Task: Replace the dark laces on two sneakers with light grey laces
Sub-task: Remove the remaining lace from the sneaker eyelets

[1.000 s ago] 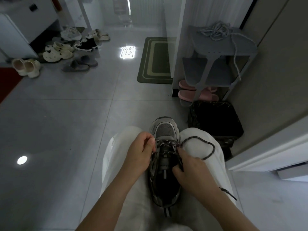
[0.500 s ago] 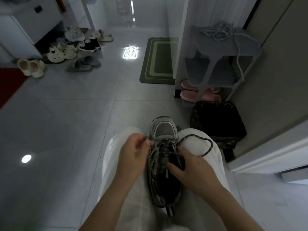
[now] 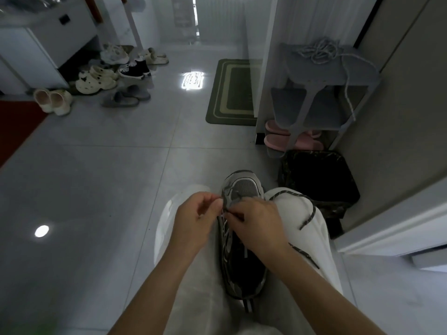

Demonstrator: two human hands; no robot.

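A grey and black sneaker (image 3: 243, 189) lies between my thighs on my white trousers, toe pointing away. My left hand (image 3: 193, 223) pinches the dark speckled lace at the left eyelets near the toe. My right hand (image 3: 258, 226) covers the tongue and grips the same dark lace (image 3: 312, 211), whose loose end loops over my right knee. A bundle of light grey laces (image 3: 319, 50) rests on top of the grey rack, one strand hanging down its side. The second sneaker is out of sight.
A black-lined bin (image 3: 316, 177) stands just right of my right knee. The grey shoe rack (image 3: 321, 78) with pink slippers (image 3: 278, 139) under it is beyond. A green mat (image 3: 232, 93) and several shoes (image 3: 96, 81) lie on the tiled floor.
My right hand has slid forward from the shoe's opening up to the lower eyelets. The loose end of the dark lace has dropped onto my right knee. My left hand has stayed near the toe eyelets.
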